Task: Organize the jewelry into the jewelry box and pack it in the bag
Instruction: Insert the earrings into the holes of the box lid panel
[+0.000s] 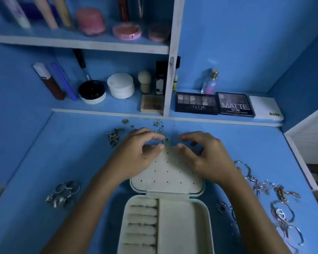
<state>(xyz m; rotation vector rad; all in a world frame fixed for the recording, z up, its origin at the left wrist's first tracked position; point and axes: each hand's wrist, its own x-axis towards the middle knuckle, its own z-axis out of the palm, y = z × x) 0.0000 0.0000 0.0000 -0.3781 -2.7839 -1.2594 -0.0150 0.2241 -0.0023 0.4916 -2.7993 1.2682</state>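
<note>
Head view: earring (pixel 166 141) between both hands' fingertips.

My left hand (pixel 136 154) and right hand (pixel 206 158) are bare, with no rings or gloves. My forearms are bare too, no sleeves or watch showing. My nails are short and unpainted.

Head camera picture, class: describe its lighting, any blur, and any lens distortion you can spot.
In the head view the light is dim with a blue cast; the bottles on the top shelf are smeared and soft; the wide lens bows the desk edges outward; the jewelry box rolls look fuzzy, and the small piece between the left hand and right hand is too blurred to identify.
</note>
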